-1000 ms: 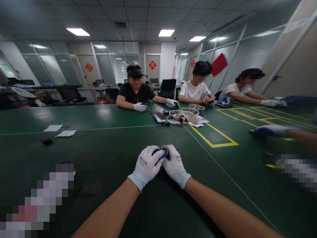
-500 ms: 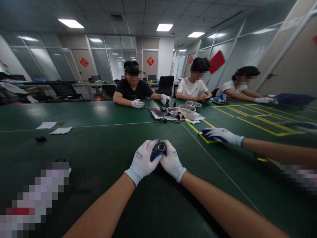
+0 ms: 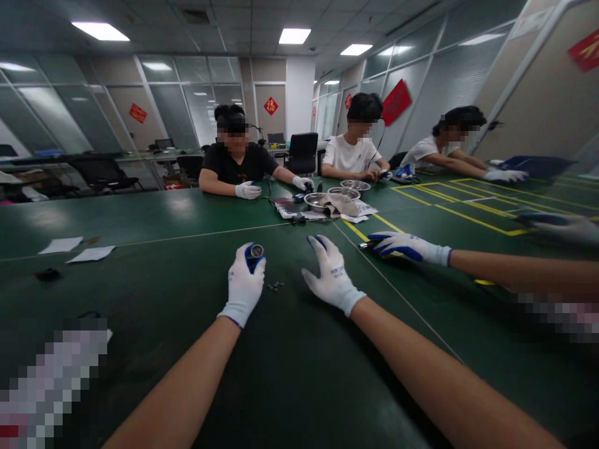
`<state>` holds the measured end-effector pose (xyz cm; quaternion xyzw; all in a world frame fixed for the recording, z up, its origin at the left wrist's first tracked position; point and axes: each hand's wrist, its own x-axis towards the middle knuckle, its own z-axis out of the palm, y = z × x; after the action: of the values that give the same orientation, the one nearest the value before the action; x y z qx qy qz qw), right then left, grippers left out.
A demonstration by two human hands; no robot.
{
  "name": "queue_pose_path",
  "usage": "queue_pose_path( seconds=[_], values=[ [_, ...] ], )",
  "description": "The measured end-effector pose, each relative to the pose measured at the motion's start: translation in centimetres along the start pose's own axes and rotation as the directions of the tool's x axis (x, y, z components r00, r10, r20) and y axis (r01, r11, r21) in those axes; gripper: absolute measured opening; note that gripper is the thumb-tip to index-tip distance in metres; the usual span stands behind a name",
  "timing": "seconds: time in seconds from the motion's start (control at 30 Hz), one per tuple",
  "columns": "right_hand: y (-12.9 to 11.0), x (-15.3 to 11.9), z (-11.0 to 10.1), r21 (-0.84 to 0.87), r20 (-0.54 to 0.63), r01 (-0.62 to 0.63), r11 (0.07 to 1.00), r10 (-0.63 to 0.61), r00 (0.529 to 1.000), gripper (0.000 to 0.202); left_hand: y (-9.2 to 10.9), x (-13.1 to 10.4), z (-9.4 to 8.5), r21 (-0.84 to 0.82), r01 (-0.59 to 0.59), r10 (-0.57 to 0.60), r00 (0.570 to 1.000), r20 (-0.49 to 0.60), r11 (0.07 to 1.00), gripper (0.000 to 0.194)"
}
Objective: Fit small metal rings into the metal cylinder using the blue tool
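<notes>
My left hand, in a white glove with blue fingertips, is closed around a small dark round part whose ringed metallic end faces up. Several tiny dark pieces lie on the green table between my two hands. My right hand, gloved the same way, is spread over the table to the right of those pieces and holds nothing.
Another person's gloved hand rests at the right beside a small metallic object. Metal bowls with a cloth stand farther back. White papers lie at the left. Three people sit across the table.
My hands were together around the dark part; now they are apart. My right hand has let go and opened, my left has moved left with the part, and the tiny pieces now show.
</notes>
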<state>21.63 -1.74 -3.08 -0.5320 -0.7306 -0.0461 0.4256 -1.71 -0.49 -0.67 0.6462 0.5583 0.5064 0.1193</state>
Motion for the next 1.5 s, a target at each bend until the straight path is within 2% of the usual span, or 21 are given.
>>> queue_pose_path(
  seconds=[0.13,0.23,0.33,0.43,0.5,0.57,0.63,0.7,0.77,0.87,0.93,1.0,1.07,1.1,1.23,1.33,1.43,1.5],
  values=[
    [6.8,0.6,-3.1,-0.267,-0.046,-0.213,0.940,0.209,0.977,0.044,-2.3,3.7,0.6,0.217,0.002,-0.008,1.000,0.026,0.976,0.039],
    [10.3,0.7,-5.2,-0.374,-0.101,-0.287,0.882,0.268,0.958,0.039,-3.3,5.2,1.5,0.289,-0.017,-0.011,0.995,0.094,0.957,0.039],
    [12.1,0.7,-6.2,-0.416,-0.101,-0.273,0.868,0.254,0.962,0.039,-3.9,5.4,2.1,0.308,-0.058,0.014,0.989,0.144,0.949,0.040],
    [13.2,1.0,-6.4,-0.456,-0.105,-0.292,0.840,0.275,0.956,0.044,-4.2,5.1,1.9,0.285,-0.068,0.042,0.994,0.097,0.956,0.041],
    [14.0,1.3,-6.4,-0.471,-0.092,-0.385,0.794,0.390,0.916,0.048,-4.4,4.8,1.4,0.258,-0.044,0.035,0.999,0.040,0.965,0.038],
    [14.7,1.7,-6.4,-0.480,-0.025,-0.465,0.744,0.519,0.855,0.048,-4.4,4.5,0.9,0.232,-0.010,0.009,1.000,0.005,0.973,0.032],
    [15.1,1.8,-6.5,-0.489,0.048,-0.473,0.733,0.564,0.824,0.044,-4.3,4.1,0.4,0.217,0.017,-0.018,1.000,0.001,0.976,0.028],
    [14.8,1.6,-6.6,-0.472,0.067,-0.435,0.767,0.523,0.850,0.039,-3.9,3.6,0.0,0.214,0.030,-0.034,0.999,0.016,0.976,0.025],
    [13.5,1.1,-6.2,-0.406,0.063,-0.370,0.836,0.430,0.901,0.034,-3.2,2.9,-0.3,0.203,0.007,-0.015,0.999,0.037,0.979,0.026],
    [9.8,0.1,-4.4,-0.248,0.087,-0.163,0.955,0.189,0.978,0.032,-1.8,1.3,-0.6,0.131,-0.140,0.126,0.986,0.110,0.981,0.035],
    [6.7,-0.4,-2.6,-0.142,0.129,0.005,0.990,0.014,0.992,0.033,-0.7,0.0,-0.5,0.066,-0.286,0.266,0.940,0.213,0.956,0.043],
    [3.9,-0.6,-0.6,-0.057,0.163,0.104,0.993,-0.094,0.982,0.033,0.2,-1.1,-0.3,0.032,-0.407,0.373,0.863,0.340,0.913,0.048],
    [2.0,-0.6,0.9,-0.021,0.202,0.120,0.993,-0.114,0.973,0.032,0.7,-1.7,0.0,0.055,-0.463,0.396,0.807,0.438,0.885,0.049],
    [1.3,-0.5,1.4,-0.017,0.216,0.109,0.994,-0.102,0.971,0.032,0.9,-1.8,0.1,0.082,-0.465,0.379,0.799,0.467,0.881,0.049],
    [0.6,-0.1,1.9,-0.016,0.226,0.065,0.998,-0.059,0.972,0.034,1.1,-1.7,0.3,0.165,-0.425,0.296,0.814,0.499,0.890,0.051],
    [0.3,-0.3,1.6,0.019,0.234,0.064,0.998,-0.066,0.970,0.036,1.2,-1.5,0.4,0.172,-0.439,0.297,0.800,0.521,0.882,0.049],
    [-0.6,-0.5,1.4,0.101,0.228,0.068,0.993,-0.089,0.970,0.054,1.4,-1.4,0.5,0.176,-0.452,0.295,0.783,0.547,0.874,0.040],
    [-1.4,-0.4,1.2,0.175,0.177,0.054,0.983,-0.086,0.981,0.068,1.5,-1.4,0.6,0.174,-0.444,0.291,0.788,0.542,0.879,0.033]
  ],
)
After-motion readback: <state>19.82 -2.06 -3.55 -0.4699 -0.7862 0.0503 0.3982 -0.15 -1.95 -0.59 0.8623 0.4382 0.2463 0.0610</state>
